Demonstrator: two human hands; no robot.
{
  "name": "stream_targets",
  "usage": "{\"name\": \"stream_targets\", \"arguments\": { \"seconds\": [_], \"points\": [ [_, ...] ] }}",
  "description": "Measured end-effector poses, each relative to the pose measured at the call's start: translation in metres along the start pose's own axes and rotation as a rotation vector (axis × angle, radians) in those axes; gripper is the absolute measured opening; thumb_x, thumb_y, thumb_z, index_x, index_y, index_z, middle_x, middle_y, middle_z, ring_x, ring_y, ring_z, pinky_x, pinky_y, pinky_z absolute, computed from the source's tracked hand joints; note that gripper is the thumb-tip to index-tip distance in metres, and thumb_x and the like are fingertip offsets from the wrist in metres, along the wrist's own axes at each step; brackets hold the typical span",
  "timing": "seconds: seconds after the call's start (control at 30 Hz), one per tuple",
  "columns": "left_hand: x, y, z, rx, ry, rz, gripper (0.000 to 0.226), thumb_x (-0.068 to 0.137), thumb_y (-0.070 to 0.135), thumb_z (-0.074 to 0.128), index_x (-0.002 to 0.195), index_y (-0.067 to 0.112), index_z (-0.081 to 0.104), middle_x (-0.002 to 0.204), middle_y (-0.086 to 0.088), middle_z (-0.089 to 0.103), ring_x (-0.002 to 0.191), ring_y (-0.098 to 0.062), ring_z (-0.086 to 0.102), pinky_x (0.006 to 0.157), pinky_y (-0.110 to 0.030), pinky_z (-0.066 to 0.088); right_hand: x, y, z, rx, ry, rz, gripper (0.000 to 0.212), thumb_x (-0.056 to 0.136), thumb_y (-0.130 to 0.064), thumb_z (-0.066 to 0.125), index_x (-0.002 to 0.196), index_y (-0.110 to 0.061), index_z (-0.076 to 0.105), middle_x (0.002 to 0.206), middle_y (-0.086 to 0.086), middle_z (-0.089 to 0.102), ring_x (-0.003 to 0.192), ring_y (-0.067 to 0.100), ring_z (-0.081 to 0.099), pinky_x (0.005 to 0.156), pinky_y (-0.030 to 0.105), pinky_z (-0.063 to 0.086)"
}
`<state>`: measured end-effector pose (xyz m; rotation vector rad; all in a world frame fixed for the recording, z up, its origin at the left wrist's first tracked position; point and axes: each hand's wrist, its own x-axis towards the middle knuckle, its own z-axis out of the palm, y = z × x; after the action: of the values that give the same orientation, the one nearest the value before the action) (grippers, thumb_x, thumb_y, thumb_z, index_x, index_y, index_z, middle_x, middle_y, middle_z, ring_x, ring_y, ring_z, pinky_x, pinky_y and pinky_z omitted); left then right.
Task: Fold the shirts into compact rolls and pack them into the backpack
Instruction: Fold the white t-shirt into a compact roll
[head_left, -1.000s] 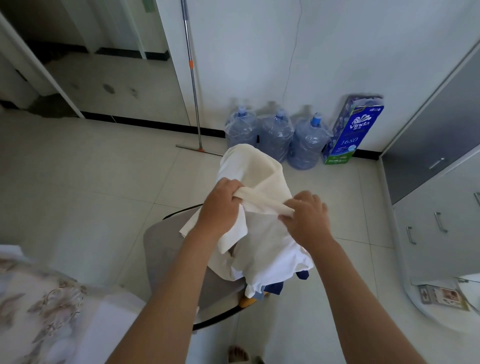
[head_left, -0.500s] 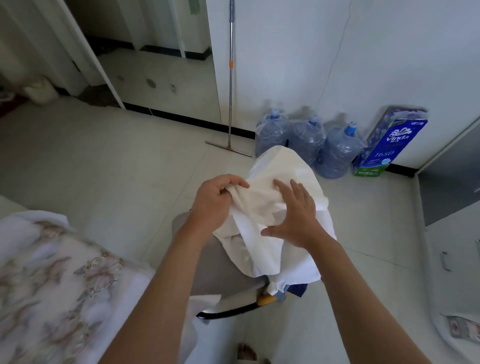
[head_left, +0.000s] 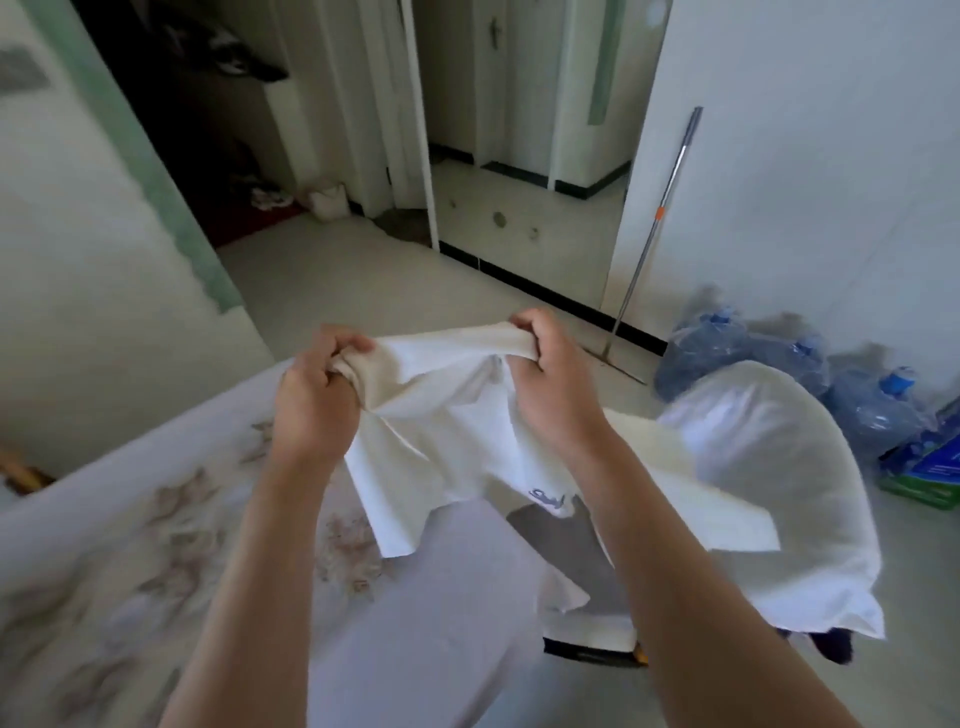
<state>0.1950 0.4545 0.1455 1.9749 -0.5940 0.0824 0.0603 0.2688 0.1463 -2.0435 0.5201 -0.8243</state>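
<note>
A white shirt (head_left: 441, 431) with a small dark logo hangs in the air between my hands, above the bed's edge. My left hand (head_left: 317, 395) grips a bunched corner of it on the left. My right hand (head_left: 550, 384) grips the upper hem on the right. Another white garment (head_left: 769, 467) lies draped over the grey chair (head_left: 566, 540) to the right, with a dark blue piece (head_left: 831, 644) showing under it. No backpack is in view.
A bed with a floral sheet (head_left: 130, 545) fills the lower left. Several blue water jugs (head_left: 727, 343) and a blue and green pack (head_left: 930, 467) stand by the right wall. A mop (head_left: 649, 244) leans there. An open doorway (head_left: 519, 156) lies ahead.
Both hands lifted the white shirt off the chair and carried it left toward the bed. My right hand went from lying flat on the cloth to gripping it. The view turned left.
</note>
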Motion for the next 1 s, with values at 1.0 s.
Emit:
{"name": "stream_targets", "arguments": {
  "seconds": [1.0],
  "points": [
    [-0.134, -0.233, -0.03, 0.376, -0.884, -0.255, 0.068, 0.085, 0.033, 0.069, 0.146, 0.034, 0.038, 0.15, 0.011, 0.038, 0.14, -0.013, 0.029, 0.113, -0.036, 0.029, -0.167, 0.114, 0.242, -0.807, -0.778, 0.121, 0.034, 0.093, -0.013, 0.051, 0.116, -0.032, 0.067, 0.109, -0.006, 0.063, 0.109, 0.021, 0.057, 0.087, 0.034, 0.039]
  ]
}}
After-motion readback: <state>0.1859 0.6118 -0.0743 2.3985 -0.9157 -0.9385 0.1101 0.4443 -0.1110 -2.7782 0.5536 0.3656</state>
